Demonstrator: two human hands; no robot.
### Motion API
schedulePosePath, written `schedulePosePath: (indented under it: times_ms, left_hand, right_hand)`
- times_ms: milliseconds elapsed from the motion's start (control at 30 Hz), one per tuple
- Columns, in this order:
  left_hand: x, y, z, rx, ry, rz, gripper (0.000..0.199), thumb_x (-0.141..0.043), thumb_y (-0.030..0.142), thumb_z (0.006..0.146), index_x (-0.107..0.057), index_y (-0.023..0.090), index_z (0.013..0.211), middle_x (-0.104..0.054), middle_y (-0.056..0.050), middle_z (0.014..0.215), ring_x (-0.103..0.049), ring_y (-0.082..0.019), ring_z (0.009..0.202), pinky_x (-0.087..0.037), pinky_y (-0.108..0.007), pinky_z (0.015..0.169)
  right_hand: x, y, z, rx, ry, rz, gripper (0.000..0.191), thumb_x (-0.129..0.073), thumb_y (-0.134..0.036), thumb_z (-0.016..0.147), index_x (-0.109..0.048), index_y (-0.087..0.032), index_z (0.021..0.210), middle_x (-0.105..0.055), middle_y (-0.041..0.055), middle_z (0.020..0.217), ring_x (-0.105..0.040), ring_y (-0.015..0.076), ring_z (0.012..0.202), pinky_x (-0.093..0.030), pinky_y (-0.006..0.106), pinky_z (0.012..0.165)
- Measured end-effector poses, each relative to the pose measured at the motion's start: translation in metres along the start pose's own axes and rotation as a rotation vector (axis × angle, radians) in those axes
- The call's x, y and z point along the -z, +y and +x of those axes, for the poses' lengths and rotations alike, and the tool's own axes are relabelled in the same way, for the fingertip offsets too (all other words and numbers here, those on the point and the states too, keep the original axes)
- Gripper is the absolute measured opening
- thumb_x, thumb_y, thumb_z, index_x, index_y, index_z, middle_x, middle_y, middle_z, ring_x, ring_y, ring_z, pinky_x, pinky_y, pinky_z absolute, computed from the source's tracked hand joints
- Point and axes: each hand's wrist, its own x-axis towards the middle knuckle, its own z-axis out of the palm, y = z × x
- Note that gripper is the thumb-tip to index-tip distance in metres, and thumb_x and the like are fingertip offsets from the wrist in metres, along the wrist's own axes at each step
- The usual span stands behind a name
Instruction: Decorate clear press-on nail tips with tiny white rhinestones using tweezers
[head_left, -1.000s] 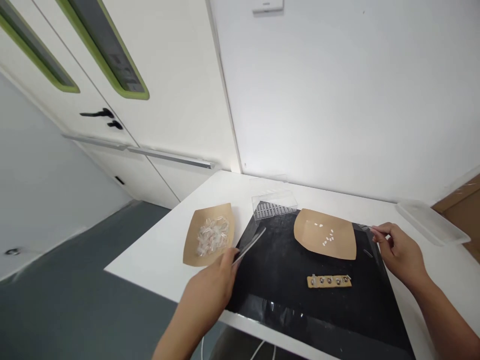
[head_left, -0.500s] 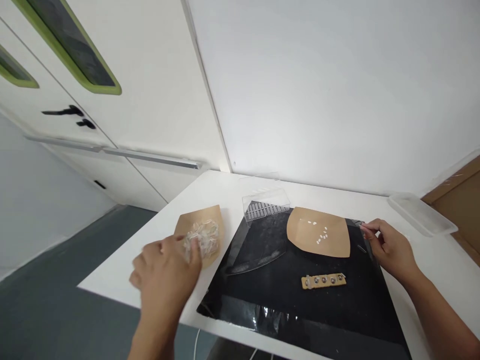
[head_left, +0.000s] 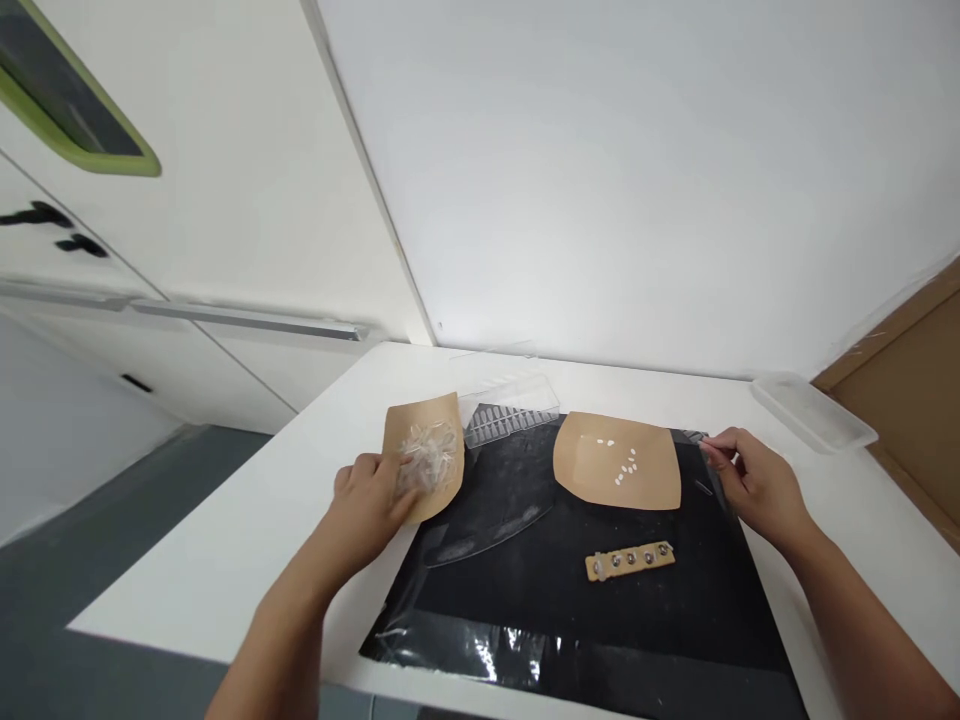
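Note:
My left hand (head_left: 375, 500) is at the left brown paper tray (head_left: 424, 408), thumb and index finger on the pile of clear plastic pieces (head_left: 433, 455); whether it grips one is hidden. At the mat's right edge my right hand (head_left: 761, 485) pinches something small and clear, too small to name. Between the hands, a second brown paper tray (head_left: 592, 480) holds several small white pieces (head_left: 628, 467). Nearer the front, a tan strip with several round metal studs (head_left: 630, 561) lies on the black mat (head_left: 525, 590), a clear piece across its left end.
A clear box with rows of clear nail-shaped pieces (head_left: 510, 420) stands at the mat's back left corner. A translucent tray (head_left: 814, 412) sits at the back right of the white table (head_left: 225, 550), near the wall and a brown board (head_left: 900, 400).
The left paper tray has moved right, against the mat's edge and over its corner. My left hand has moved with it, its fingers now in the pile. The view has shifted slightly to the right.

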Motion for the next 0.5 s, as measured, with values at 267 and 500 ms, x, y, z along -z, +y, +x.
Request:
schedulePosePath:
  times_ms: [267, 500]
  left_hand:
    - [0.020, -0.012, 0.008, -0.005, -0.095, -0.023, 0.045, -0.062, 0.047, 0.093, -0.076, 0.022, 0.128, -0.067, -0.016, 0.121, -0.059, -0.040, 0.114, -0.046, -0.052, 0.102]
    - [0.032, 0.015, -0.001, 0.046, 0.041, 0.123, 0.036, -0.054, 0.042, 0.099, -0.083, 0.022, 0.108, -0.047, -0.018, 0.154, -0.039, -0.050, 0.138, -0.038, -0.068, 0.107]
  right_hand:
    - [-0.001, -0.003, -0.001, -0.011, -0.024, 0.004, 0.032, -0.049, -0.052, 0.106, -0.066, -0.026, 0.101, -0.075, 0.0032, 0.088, -0.066, 0.0191, 0.069, -0.049, 0.032, 0.064]
    - [-0.001, -0.001, -0.001, -0.009, -0.046, -0.005, 0.034, -0.048, -0.055, 0.105, -0.066, -0.027, 0.099, -0.075, 0.0036, 0.087, -0.067, 0.0207, 0.069, -0.050, 0.033, 0.064]
